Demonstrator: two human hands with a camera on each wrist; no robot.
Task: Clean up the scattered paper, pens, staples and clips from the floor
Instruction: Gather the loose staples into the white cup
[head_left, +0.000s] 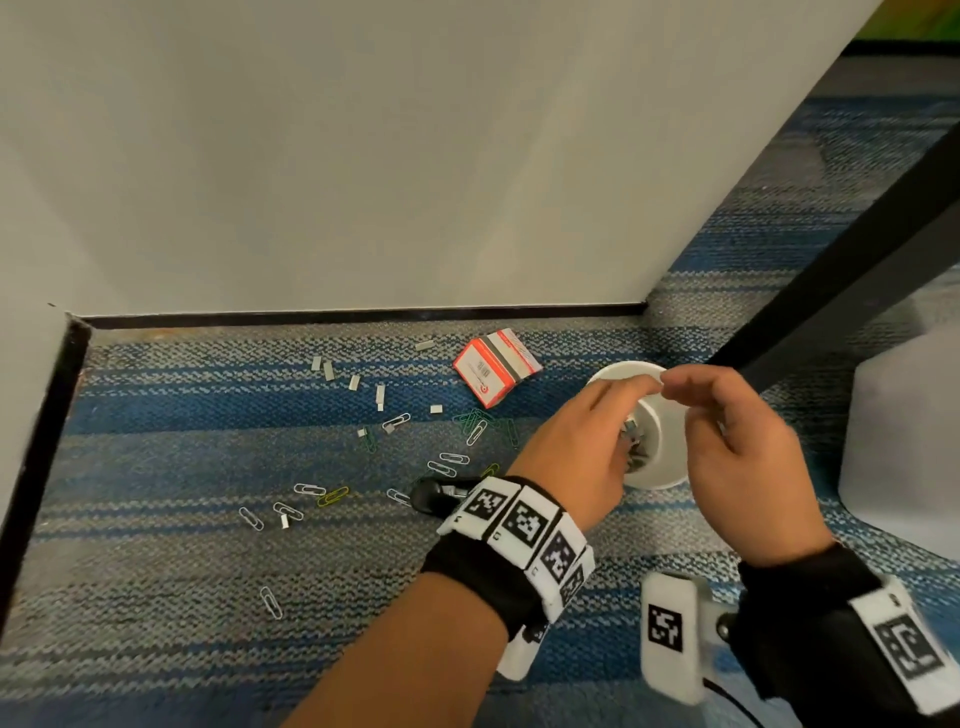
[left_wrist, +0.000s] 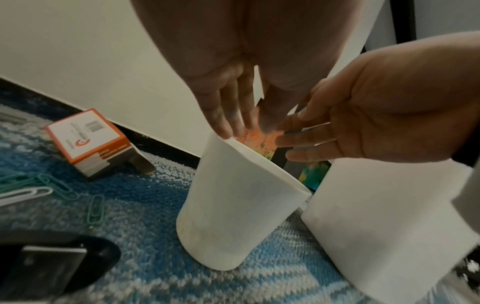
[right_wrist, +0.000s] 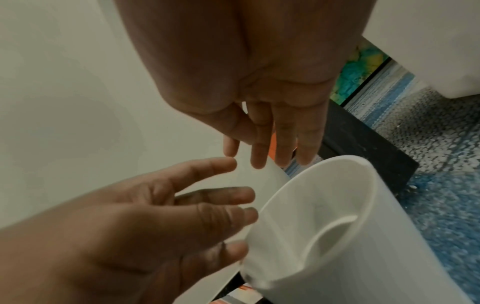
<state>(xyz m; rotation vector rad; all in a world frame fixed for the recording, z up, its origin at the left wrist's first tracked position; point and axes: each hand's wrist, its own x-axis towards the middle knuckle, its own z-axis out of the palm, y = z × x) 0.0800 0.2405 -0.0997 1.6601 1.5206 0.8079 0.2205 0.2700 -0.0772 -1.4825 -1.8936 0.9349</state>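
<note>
A white cup (head_left: 670, 467) stands on the striped carpet with staples (head_left: 635, 449) lying inside it. My left hand (head_left: 621, 402) and right hand (head_left: 698, 397) hover over its rim, fingers straight and loose, fingertips almost meeting; neither holds anything I can see. The left wrist view shows the cup (left_wrist: 241, 205) below both hands, and the right wrist view shows its rim (right_wrist: 337, 205). Loose staple strips (head_left: 380, 396) and several silver, green and yellow paper clips (head_left: 476, 431) lie scattered left of the cup. An orange-and-white staple box (head_left: 493, 366) rests near the wall.
A black stapler (head_left: 434, 493) lies partly under my left wrist. A white container (head_left: 909, 441) stands right of the cup. A black table leg (head_left: 857, 270) slants above it. White walls (head_left: 363, 156) close off the corner behind and to the left.
</note>
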